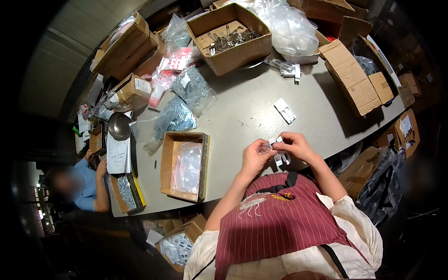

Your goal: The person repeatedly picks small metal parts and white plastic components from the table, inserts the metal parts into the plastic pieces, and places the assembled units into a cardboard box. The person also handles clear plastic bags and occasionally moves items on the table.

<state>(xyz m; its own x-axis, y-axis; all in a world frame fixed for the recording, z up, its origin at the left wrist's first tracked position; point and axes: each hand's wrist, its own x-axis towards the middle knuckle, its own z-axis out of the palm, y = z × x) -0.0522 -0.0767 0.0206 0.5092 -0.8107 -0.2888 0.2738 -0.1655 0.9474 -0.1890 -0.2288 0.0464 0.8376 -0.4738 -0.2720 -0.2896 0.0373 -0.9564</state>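
Close to my apron, at the table's near edge, both hands meet around small white plastic parts. My left hand is closed on a small clear plastic bag, with a white part beside its fingertips. The fingers of my right hand pinch the white parts from the other side. Their exact kind is too small and partly covered to tell. Just beyond the hands lies a flat white plastic piece with cut-outs. A few tiny screws are scattered to its left.
An open box of small clear bags stands left of my hands. Farther back are a carton of metal parts, bags of screws and white-and-metal pieces. A carton stands right. A co-worker sits left, near a metal bowl.
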